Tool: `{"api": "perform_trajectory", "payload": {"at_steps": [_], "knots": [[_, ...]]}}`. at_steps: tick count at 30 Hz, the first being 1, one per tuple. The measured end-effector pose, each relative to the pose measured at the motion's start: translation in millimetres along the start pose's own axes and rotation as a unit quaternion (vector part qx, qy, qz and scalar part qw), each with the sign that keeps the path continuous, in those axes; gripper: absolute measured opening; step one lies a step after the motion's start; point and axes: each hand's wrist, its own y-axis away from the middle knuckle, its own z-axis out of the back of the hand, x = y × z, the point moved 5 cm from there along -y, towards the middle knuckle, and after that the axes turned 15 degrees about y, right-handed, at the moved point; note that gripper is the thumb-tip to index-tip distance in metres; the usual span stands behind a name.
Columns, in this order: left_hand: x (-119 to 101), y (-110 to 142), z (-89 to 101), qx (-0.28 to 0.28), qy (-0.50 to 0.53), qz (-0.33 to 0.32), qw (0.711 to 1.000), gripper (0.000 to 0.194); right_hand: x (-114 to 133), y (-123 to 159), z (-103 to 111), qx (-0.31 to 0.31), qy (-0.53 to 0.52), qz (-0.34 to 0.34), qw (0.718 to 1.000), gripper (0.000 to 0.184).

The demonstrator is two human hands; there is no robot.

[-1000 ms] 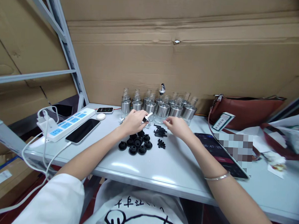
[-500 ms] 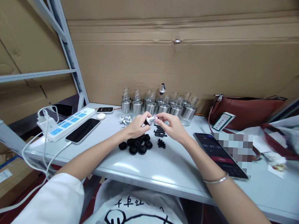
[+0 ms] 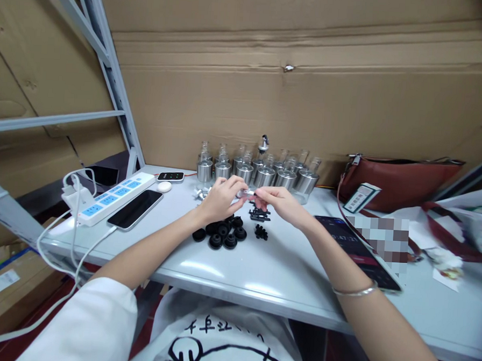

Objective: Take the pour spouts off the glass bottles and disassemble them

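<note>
My left hand (image 3: 221,199) is closed around a silver metal bottle pourer (image 3: 246,192), held on its side above the table with its spout pointing right. My right hand (image 3: 282,203) pinches at the spout's tip; what sits between its fingertips is too small to make out. Below my left hand lies a cluster of black round stoppers (image 3: 222,230). Long black plastic pieces (image 3: 261,214) lie under my right hand, with a little heap of small black parts (image 3: 261,233) nearer me. More silver spouts (image 3: 202,192) are partly hidden behind my left hand.
Several glass bottles with silver bodies (image 3: 265,176) line the back, one topped with a pourer (image 3: 263,143). At left lie a power strip (image 3: 116,198) and a phone (image 3: 135,210). A tablet (image 3: 366,257) and a brown bag (image 3: 402,181) are at right.
My right hand has turned, its fingers now curled more closely together at the spout's tip. My left hand keeps the pourer in nearly the same place. The view has shifted slightly.
</note>
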Motion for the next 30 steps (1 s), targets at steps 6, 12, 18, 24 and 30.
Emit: {"api": "perform_trajectory", "payload": {"at_steps": [6,12,18,24,30], "knots": [[6,1,2.6,0.013,-0.065,-0.005,0.998,0.015,-20,5,11,0.099,0.015,-0.068,0.993,0.031],[6,0,4.7,0.01,-0.082,-0.002,0.997,0.015,-35,13,7,0.182,0.123,-0.141,0.965,0.045],[4,0,4.0,0.022,-0.094,-0.01,0.995,0.015,-39,13,-5,0.231,0.285,-0.127,0.922,0.051],[5,1,1.7,0.027,-0.091,-0.007,0.995,0.015,-46,13,-11,0.236,0.293,-0.165,0.912,0.056],[7,0,2.0,-0.006,0.041,0.044,0.998,0.013,-30,7,-2,0.135,0.16,-0.119,0.971,0.061]]}}
